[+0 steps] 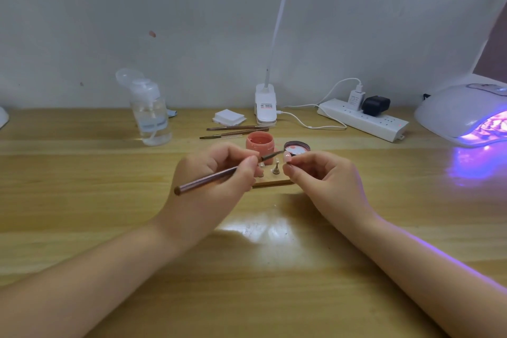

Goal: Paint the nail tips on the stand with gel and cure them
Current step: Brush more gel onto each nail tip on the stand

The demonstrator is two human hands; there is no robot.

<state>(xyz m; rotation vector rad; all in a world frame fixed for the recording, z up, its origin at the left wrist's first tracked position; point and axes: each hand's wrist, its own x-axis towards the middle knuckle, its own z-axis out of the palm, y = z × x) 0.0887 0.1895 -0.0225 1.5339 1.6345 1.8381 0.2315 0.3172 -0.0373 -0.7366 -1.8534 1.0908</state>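
Single head-worn wide-angle view, looking forward and down, close over both hands, light wooden tabletop (82, 200) beneath, pale wall behind

Glossy wooden table (82, 173), clear plastic bottle (150, 115), metallic-sheen brush (208, 178), smooth white plastic lamp (461, 110).

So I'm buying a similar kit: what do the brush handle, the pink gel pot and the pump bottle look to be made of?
Brush handle: looks like metal or metallic-coated, judging by its rose-bronze sheen; the left hand grips it.
Gel pot: opaque pink with a soft gloss, probably plastic, possibly coated glass.
Pump bottle: clear, see-through walls with liquid inside and a translucent cap, most likely plastic.
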